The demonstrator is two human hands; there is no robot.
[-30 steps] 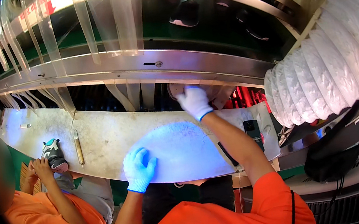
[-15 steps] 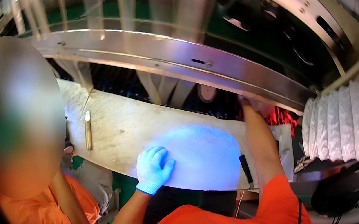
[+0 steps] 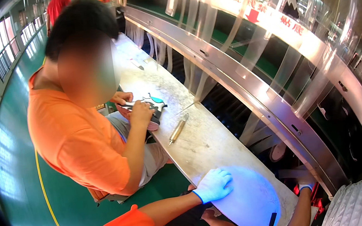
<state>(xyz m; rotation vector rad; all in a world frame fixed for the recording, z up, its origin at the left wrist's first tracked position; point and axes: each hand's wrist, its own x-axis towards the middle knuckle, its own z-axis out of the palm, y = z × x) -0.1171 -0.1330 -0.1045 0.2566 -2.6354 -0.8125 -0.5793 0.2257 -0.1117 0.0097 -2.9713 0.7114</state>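
Observation:
My left hand [image 3: 215, 185], in a white knitted glove with a blue cuff, lies on the long pale worktable [image 3: 215, 147] at its near edge. Its fingers are stretched out and hold nothing. My right hand [image 3: 306, 184], also gloved, reaches below the metal rail at the lower right. Its fingers are hidden there, beside a red glow. A black-handled tool [image 3: 271, 224] lies on the table between my forearms, within a patch of blue light. Farther left on the table is a tool with a brass-coloured handle [image 3: 178, 130].
Beside me on the left, a person in an orange shirt [image 3: 80, 144] handles a shoe [image 3: 157, 102]. Clear plastic strips hang along the metal rail [image 3: 252, 96]. A single shoe [image 3: 278, 152] sits under it. White ribbed ducting [image 3: 360, 203] stands at the lower right.
My view has swung to the left, bringing in the neighbouring person's hands and shoe. My left hand stays resting on the table, and my right arm still reaches under the rail.

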